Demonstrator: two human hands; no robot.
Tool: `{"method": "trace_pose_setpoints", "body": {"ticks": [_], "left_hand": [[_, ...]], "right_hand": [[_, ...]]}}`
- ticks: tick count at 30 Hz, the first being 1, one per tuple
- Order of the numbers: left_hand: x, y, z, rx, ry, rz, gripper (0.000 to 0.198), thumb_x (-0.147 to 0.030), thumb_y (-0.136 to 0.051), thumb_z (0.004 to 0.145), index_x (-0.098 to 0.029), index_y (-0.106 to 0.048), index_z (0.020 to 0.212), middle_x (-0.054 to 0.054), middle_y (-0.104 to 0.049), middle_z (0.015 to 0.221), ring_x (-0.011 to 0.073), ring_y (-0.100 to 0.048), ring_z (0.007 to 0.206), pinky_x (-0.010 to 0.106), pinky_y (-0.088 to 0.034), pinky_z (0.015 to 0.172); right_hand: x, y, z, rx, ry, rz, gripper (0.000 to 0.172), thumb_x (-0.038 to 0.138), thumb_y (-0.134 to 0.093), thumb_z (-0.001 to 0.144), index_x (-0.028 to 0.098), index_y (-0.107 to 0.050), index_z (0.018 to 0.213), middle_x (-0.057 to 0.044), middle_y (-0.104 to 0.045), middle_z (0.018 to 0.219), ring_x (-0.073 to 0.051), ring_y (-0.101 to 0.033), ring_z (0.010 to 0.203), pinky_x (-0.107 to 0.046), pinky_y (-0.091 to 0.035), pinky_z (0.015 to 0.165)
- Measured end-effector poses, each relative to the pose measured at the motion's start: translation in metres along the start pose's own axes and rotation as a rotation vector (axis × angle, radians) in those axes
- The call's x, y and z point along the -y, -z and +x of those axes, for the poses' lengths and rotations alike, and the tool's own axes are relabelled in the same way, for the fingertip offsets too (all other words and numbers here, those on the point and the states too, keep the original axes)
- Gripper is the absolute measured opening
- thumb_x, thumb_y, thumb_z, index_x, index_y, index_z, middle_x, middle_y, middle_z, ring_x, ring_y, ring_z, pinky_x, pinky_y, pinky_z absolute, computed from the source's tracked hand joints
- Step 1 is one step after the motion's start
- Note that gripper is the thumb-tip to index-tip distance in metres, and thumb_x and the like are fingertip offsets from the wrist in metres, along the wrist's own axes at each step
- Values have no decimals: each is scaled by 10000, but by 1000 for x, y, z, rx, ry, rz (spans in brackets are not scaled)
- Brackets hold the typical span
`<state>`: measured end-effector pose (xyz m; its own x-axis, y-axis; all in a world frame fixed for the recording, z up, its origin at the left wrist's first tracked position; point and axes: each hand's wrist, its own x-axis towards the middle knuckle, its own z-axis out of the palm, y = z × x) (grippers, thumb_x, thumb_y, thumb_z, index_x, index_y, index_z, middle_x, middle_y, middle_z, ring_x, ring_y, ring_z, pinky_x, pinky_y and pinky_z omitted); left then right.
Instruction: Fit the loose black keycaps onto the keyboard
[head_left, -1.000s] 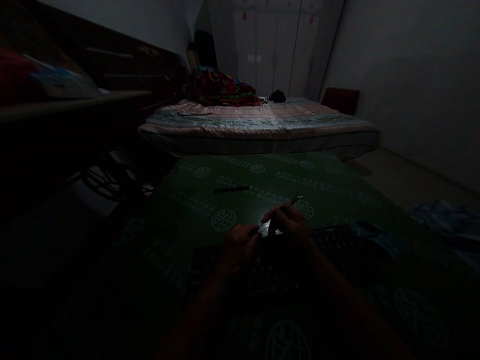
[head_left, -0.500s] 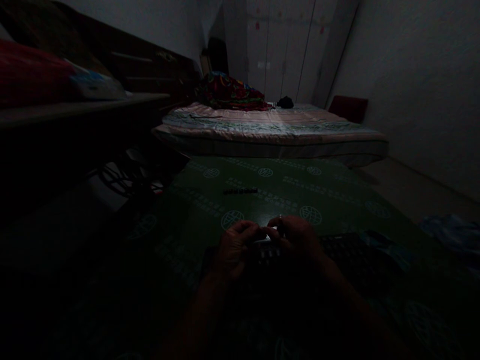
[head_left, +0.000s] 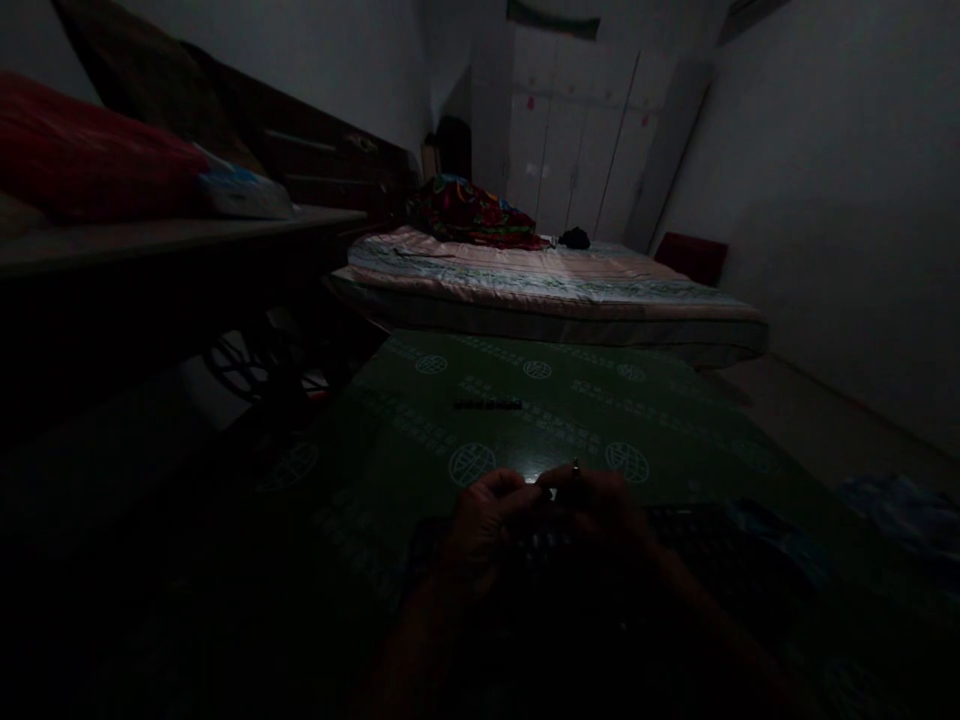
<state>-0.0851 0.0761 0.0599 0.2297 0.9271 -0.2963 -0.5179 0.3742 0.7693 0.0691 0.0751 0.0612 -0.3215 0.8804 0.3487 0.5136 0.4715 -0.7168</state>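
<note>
Over a dark keyboard on the green table, my left hand is closed, its thumb and fingers pinched. Close against it, my right hand is closed too, with a ring on one finger. The fingertips of both hands meet, and anything between them is too dark and small to make out. Pale glints show on the keyboard just below the fingers. Farther up the table lies a short row of small dark pieces, like keycaps. Deep shadow hides the near part of the keyboard.
The green table has white printed globes and lettering. A bluish cloth lies by the keyboard's right end. Beyond the table stands a bed with a red patterned blanket. At left, a shelf holds a red bag.
The view has tipped up slightly, so everything sits lower in the picture. Both hands stay together over the keyboard; the pale glow between the fingers has shrunk.
</note>
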Motion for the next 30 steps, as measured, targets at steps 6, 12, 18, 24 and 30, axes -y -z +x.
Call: {"method": "trace_pose_setpoints", "body": {"ticks": [6, 12, 18, 24, 30], "left_hand": [[-9, 11, 4, -127, -53, 132, 284, -304, -800, 557, -143, -624, 712, 46, -707, 743, 147, -641, 688, 219, -466, 572], [-17, 30, 9, -269, -119, 218, 201, -288, -738, 599, -150, -631, 698, 44, -706, 698, 155, -641, 687, 232, -462, 590], [-22, 33, 8, -307, -155, 261, 194, -291, -724, 590, -149, -637, 689, 52, -710, 695, 169, -644, 684, 241, -460, 596], [-22, 32, 6, -302, -166, 296, 153, -277, -711, 608, -151, -637, 656, 43, -701, 677, 161, -634, 673, 230, -454, 593], [-20, 33, 6, -296, -154, 304, 138, -271, -707, 615, -158, -643, 661, 42, -701, 671, 159, -629, 661, 227, -452, 573]], "right_hand": [[-48, 15, 60, 14, -290, -4, 204, 302, -612, 709, 179, -686, 854, 19, -615, 612, -93, -538, 515, -186, -397, 500], [-111, 10, 128, 8, -388, -195, 208, 226, -605, 685, 173, -710, 856, -24, -671, 708, -141, -598, 610, -214, -420, 539], [-130, -3, 160, 126, -379, -360, 225, 219, -626, 681, 214, -729, 881, -38, -707, 895, -195, -633, 816, -225, -421, 631], [-137, -6, 173, 232, -399, -432, 221, 245, -632, 681, 219, -731, 877, -32, -708, 872, -179, -640, 785, -199, -405, 589], [-141, -6, 177, 271, -418, -450, 235, 255, -649, 668, 216, -730, 885, -26, -707, 884, -177, -642, 789, -199, -418, 606]]}}
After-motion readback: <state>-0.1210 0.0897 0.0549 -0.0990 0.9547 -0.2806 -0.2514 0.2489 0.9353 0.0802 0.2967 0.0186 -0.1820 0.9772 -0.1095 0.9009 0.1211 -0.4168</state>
